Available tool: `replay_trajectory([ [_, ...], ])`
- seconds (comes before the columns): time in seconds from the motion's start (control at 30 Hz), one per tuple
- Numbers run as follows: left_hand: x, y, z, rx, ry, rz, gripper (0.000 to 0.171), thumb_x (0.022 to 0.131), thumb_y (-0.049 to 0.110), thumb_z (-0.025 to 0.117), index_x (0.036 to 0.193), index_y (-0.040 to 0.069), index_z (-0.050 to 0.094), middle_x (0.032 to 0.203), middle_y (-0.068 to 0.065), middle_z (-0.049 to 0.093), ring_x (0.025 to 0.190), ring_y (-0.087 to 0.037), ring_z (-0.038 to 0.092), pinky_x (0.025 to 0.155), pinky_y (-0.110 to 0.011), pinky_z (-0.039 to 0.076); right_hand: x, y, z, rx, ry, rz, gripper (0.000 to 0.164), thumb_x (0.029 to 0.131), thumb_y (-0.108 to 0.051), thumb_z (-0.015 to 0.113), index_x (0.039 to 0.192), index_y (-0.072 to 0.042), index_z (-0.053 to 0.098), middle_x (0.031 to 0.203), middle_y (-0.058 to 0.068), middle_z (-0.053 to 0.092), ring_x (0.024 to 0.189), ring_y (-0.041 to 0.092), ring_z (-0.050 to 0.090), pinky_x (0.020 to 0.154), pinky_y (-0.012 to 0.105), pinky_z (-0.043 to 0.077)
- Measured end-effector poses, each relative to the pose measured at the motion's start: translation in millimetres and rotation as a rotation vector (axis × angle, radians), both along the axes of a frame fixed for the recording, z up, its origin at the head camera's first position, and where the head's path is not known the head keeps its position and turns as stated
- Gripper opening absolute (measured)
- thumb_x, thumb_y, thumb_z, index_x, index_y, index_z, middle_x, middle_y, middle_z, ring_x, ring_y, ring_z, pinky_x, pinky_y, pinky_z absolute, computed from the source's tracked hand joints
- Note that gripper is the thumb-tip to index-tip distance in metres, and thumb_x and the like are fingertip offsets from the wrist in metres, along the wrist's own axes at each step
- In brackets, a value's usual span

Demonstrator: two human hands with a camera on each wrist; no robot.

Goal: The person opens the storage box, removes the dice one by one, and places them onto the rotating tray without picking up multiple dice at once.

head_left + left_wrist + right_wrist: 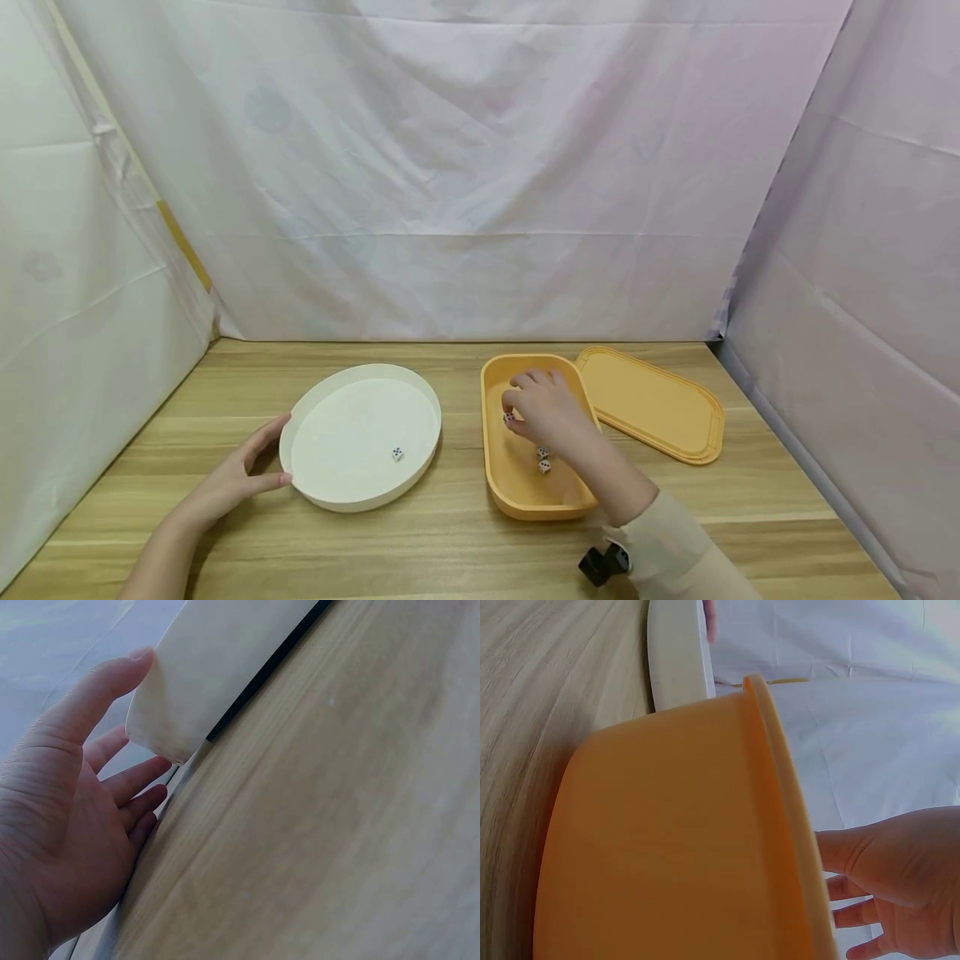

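Observation:
My left hand [232, 479] rests at the left side of a round white tray [345, 496], thumb and fingers spread along its wall. In the left wrist view the thumb and fingertips touch the tray wall [202, 667]. A white die [397, 454] with blue dots lies in the tray, toward its front right. Over the orange box [498, 483], my right hand [551, 412] reaches in and pinches a die [509, 417] between thumb and finger. Below that hand, more dice [544, 467] lie on the box floor. The box wall [667, 832] hides the right fingertips in the right wrist view.
An orange lid [652, 404] lies flat behind and right of the box, close against it. A black device [603, 564] sits at the right wrist by the sleeve. Pale curtains [465, 167] hang behind the wooden table [420, 550] and along both sides.

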State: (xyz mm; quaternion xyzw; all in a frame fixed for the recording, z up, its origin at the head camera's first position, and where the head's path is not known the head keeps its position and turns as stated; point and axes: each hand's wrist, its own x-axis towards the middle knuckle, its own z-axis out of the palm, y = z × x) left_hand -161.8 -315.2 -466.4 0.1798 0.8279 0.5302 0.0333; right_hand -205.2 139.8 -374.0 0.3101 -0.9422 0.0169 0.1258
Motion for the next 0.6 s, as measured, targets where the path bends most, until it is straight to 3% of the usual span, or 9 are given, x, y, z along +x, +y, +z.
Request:
replay_trajectory([
  [0.6, -0.3, 0.7, -0.2, -0.006, 0.010, 0.004, 0.081, 0.086, 0.005, 0.069, 0.152, 0.008, 0.022, 0.150, -0.026, 0.024, 0.124, 0.015, 0.025, 0.092, -0.004, 0.022, 2.2, -27.5, 15.9, 0.011, -0.028, 0.021, 0.012, 0.084, -0.026, 0.075, 0.079, -0.026, 0.064, 0.100, -0.003, 0.058, 0.110, 0.026, 0.049, 0.093, 0.051, 0.036],
])
